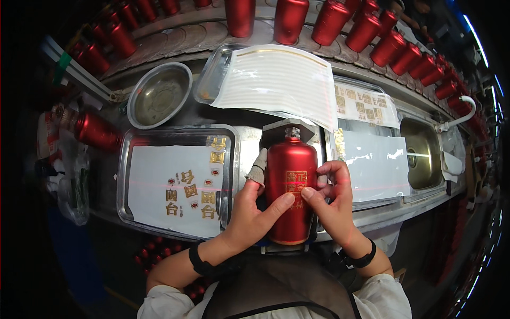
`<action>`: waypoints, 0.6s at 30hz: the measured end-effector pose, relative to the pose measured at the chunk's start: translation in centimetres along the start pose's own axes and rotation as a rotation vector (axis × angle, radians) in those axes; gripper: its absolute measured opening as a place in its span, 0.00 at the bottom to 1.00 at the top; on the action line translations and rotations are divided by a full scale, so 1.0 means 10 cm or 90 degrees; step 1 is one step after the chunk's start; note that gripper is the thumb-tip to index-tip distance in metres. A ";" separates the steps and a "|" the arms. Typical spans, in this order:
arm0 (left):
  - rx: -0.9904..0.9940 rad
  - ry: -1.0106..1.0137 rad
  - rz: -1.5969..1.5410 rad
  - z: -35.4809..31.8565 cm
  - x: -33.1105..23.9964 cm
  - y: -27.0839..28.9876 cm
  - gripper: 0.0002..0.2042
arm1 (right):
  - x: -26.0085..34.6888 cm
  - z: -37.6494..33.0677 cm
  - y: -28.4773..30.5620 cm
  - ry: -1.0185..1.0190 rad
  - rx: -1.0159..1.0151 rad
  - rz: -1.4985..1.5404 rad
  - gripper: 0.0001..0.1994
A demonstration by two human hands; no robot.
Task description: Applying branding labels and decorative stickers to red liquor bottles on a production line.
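Note:
A glossy red bottle [291, 154] with a clear glass neck lies in front of me, neck pointing away, on a dark-edged holder [273, 129]. Gold square decals [297, 182] with smaller gold marks sit on its front, crossed by a red light line. My left hand [257, 212] is closed along the bottle's left side, its thumb on the front below the squares. Pale cloth wraps one left fingertip [257, 169]. My right hand [336, 199] grips the right side, fingers curled and partly hidden, thumb pressing at the decals' lower edge.
On the left stands a metal tray [124, 186] with gold decals on white paper, below a metal bowl [183, 98]. A striped white sheet [276, 80] covers another tray. More decal sheets [366, 106] and a sink [425, 175] are right. Red bottles [291, 21] line a conveyor behind.

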State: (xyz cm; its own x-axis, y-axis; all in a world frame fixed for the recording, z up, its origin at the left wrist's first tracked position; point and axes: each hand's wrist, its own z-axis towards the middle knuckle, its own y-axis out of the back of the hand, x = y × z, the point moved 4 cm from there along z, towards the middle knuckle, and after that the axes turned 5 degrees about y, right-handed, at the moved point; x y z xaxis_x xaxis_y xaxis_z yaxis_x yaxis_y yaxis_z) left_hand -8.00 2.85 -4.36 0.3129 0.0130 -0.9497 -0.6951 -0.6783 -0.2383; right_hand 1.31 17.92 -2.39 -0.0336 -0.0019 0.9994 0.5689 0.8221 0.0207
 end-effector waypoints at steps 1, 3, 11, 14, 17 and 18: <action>-0.006 -0.006 -0.005 -0.01 -0.02 0.01 0.38 | -0.05 0.02 0.07 -0.084 0.000 0.012 0.17; -0.015 -0.042 0.048 -0.03 -0.06 0.02 0.39 | -0.11 0.13 0.27 -0.158 -0.059 0.092 0.10; -0.045 -0.100 0.074 -0.05 -0.09 0.04 0.39 | -0.18 0.19 0.62 -0.171 -0.070 0.270 0.20; 0.016 -0.048 0.112 -0.04 -0.04 0.03 0.39 | 0.11 -0.17 0.47 -0.014 -0.083 0.001 0.21; -0.023 -0.103 0.098 -0.05 -0.08 0.04 0.37 | 0.40 -0.14 0.10 0.254 0.098 -0.200 0.16; -0.033 -0.105 0.111 -0.05 -0.08 0.05 0.36 | 0.47 -0.06 0.00 0.323 0.166 -0.277 0.13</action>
State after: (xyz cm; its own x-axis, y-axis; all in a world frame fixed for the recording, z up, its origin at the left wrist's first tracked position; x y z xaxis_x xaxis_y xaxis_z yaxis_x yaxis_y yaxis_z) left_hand -8.26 2.17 -3.59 0.0792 0.0094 -0.9968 -0.6940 -0.7173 -0.0619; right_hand 1.64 17.51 2.31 0.2101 -0.5730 0.7922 0.3734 0.7958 0.4767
